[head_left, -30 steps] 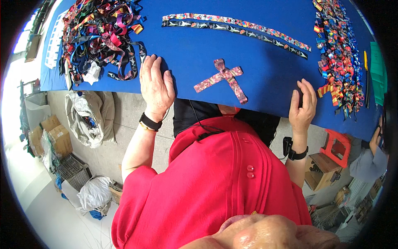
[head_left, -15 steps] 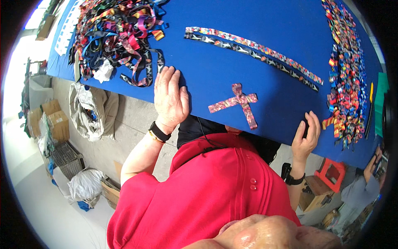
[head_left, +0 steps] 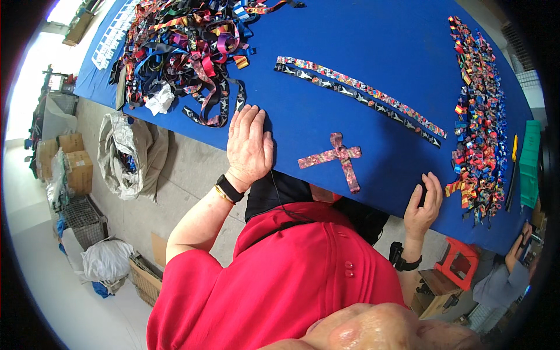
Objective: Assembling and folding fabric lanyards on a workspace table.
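Observation:
My left hand [head_left: 249, 140] rests flat on the near edge of the blue table, fingers outstretched and holding nothing. Just beyond its fingertips lie the loose ends of a tangled heap of printed ribbon straps [head_left: 192, 52]. My right hand [head_left: 424, 204] lies at the same edge farther right, its fingers apart and slightly bent, with nothing in them. Between the hands, a pinkish patterned ribbon [head_left: 335, 154] is folded into a looped cross shape. Farther back, a colourful printed strap [head_left: 373, 90] and a black-and-white one [head_left: 350, 93] stretch side by side, slanting down to the right.
Neat rows of bundled straps [head_left: 481, 128] run along the table's right side, beside a yellow-and-black tool [head_left: 513, 160] and a green strip [head_left: 529, 163]. A beige sack [head_left: 131, 154] and cartons [head_left: 76, 163] stand on the floor to the left. Another person's hand [head_left: 519, 239] shows far right.
The view has shifted slightly, so the table contents appear a little lower. Both hands stay at the table's edge, and the straps and folded ribbon lie as before.

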A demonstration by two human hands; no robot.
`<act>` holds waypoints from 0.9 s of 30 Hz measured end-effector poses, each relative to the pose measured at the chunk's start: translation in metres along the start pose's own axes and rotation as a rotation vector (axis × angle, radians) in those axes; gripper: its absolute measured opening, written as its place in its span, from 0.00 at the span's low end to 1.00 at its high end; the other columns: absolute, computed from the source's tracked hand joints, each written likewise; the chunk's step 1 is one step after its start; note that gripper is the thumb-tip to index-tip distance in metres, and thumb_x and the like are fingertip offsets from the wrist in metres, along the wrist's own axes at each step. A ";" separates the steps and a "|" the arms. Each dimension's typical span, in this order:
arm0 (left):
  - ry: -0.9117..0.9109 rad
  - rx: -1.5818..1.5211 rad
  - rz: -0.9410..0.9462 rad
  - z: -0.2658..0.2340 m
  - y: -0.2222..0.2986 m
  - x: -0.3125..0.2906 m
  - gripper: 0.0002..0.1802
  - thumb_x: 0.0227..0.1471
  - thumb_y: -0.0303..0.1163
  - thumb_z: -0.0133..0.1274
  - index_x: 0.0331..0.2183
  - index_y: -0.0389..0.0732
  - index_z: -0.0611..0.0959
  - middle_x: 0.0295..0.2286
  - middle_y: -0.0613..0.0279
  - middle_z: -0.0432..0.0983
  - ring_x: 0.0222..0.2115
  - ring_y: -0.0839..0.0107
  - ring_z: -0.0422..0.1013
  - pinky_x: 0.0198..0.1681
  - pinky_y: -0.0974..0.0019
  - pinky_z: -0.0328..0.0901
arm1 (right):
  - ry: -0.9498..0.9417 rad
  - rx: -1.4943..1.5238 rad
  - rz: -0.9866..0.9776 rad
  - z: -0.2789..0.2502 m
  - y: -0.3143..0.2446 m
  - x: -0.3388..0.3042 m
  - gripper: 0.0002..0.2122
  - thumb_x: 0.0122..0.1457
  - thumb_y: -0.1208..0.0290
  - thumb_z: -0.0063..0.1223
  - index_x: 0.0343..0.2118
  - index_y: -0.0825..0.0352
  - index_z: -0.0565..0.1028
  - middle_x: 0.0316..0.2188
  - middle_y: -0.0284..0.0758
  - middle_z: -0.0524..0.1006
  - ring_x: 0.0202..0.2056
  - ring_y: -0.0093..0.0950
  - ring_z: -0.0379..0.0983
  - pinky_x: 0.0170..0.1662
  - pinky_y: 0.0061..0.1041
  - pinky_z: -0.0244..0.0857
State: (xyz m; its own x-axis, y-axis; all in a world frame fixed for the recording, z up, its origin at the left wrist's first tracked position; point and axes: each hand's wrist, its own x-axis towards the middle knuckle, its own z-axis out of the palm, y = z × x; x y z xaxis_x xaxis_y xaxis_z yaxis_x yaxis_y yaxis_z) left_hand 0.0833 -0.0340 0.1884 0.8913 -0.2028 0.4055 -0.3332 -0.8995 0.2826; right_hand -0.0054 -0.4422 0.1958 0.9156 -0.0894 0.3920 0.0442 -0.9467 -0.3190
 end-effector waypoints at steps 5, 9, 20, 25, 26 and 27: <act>0.005 -0.001 0.002 -0.001 0.000 0.000 0.26 0.51 0.28 0.50 0.52 0.29 0.73 0.52 0.39 0.69 0.56 0.42 0.64 0.64 0.45 0.54 | 0.003 -0.010 -0.020 -0.001 0.000 0.001 0.12 0.63 0.73 0.49 0.48 0.69 0.76 0.51 0.43 0.76 0.52 0.42 0.72 0.56 0.39 0.63; 0.009 -0.002 0.006 0.000 0.000 -0.002 0.26 0.51 0.28 0.50 0.52 0.29 0.73 0.52 0.39 0.68 0.56 0.42 0.63 0.64 0.45 0.54 | 0.008 -0.006 -0.016 0.000 0.000 0.000 0.12 0.63 0.73 0.49 0.48 0.69 0.76 0.51 0.43 0.75 0.51 0.41 0.72 0.56 0.39 0.63; 0.029 0.008 0.030 0.001 0.000 -0.003 0.25 0.53 0.29 0.49 0.52 0.30 0.73 0.53 0.40 0.68 0.57 0.43 0.63 0.64 0.46 0.53 | 0.045 -0.031 -0.010 -0.001 -0.005 -0.002 0.11 0.64 0.73 0.50 0.48 0.68 0.75 0.51 0.42 0.76 0.52 0.41 0.72 0.56 0.39 0.63; 0.054 -0.004 0.036 0.007 -0.004 -0.003 0.25 0.51 0.31 0.49 0.51 0.29 0.74 0.51 0.41 0.69 0.57 0.45 0.63 0.65 0.46 0.52 | 0.075 -0.029 -0.013 0.003 -0.001 -0.004 0.11 0.63 0.73 0.50 0.46 0.68 0.76 0.50 0.42 0.76 0.52 0.42 0.72 0.56 0.38 0.64; 0.062 0.004 0.038 0.008 -0.006 -0.004 0.25 0.51 0.31 0.49 0.51 0.29 0.74 0.51 0.41 0.69 0.57 0.45 0.63 0.65 0.46 0.52 | 0.086 -0.020 -0.020 0.003 -0.002 -0.003 0.11 0.63 0.73 0.51 0.46 0.68 0.76 0.50 0.42 0.77 0.52 0.42 0.72 0.56 0.38 0.64; 0.072 0.016 0.041 0.008 -0.007 -0.004 0.25 0.51 0.31 0.49 0.50 0.29 0.75 0.51 0.41 0.69 0.57 0.45 0.63 0.65 0.46 0.52 | 0.091 -0.024 -0.015 0.004 -0.002 -0.003 0.11 0.63 0.73 0.51 0.46 0.68 0.76 0.50 0.42 0.77 0.52 0.42 0.72 0.56 0.38 0.64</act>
State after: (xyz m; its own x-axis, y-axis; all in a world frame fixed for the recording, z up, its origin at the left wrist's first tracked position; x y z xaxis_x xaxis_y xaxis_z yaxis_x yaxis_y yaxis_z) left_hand 0.0842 -0.0302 0.1776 0.8523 -0.2119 0.4782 -0.3635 -0.8973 0.2503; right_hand -0.0072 -0.4387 0.1921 0.8749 -0.1016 0.4735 0.0471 -0.9552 -0.2921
